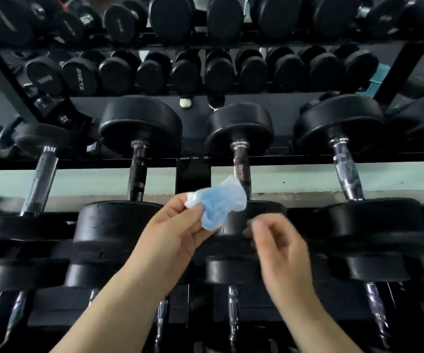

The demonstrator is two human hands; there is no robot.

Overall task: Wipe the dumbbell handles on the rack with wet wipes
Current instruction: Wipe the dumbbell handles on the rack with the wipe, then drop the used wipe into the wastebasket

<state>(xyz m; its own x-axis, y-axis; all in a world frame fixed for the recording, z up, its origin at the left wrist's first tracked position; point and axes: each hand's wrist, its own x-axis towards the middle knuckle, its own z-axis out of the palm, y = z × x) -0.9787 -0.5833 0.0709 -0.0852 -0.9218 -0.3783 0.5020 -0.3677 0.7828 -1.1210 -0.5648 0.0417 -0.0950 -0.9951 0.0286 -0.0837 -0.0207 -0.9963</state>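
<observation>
With the left hand pinching the wipe beside the handle, best wrap it fully round; the blurred right hand hangs loosely curled, holding nothing.

Matt black rubbery dumbbell heads; shiny knurled metal handles; thin, crumpled blue-white wipe.

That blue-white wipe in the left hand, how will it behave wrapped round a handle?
Likely floppy: the wipe hangs crumpled from the left hand pinching it. Probably very light, since fingertips alone hold it. It may bunch rather than slide, because the handle behind it looks knurled.
</observation>
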